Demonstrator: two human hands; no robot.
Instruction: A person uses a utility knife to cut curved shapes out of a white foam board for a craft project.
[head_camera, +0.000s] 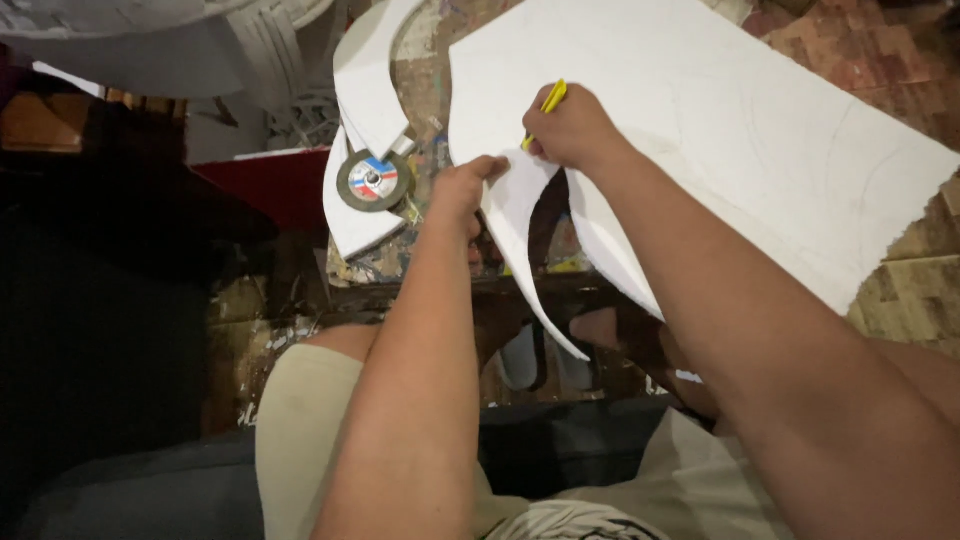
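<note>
Workshop: paint-spattered workbench (420, 215), abrasive grinder disc (374, 180), cut white sheet pieces (372, 75), scrap clutter.

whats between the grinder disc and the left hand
In the head view, only a short stretch of paint-spattered workbench separates the grinding disc from the left hand; nothing else lies there.

A paint-spattered workbench (430, 215) carries the work, its surface stained in many colours. A large white sheet (720, 130) lies across most of it, with a curved strip (520, 235) partly cut free and hanging over the near edge. At the left, curved white offcuts (368, 80) lie stacked, and a round grinding disc (374, 181) with a red, white and blue label rests on them.
</note>
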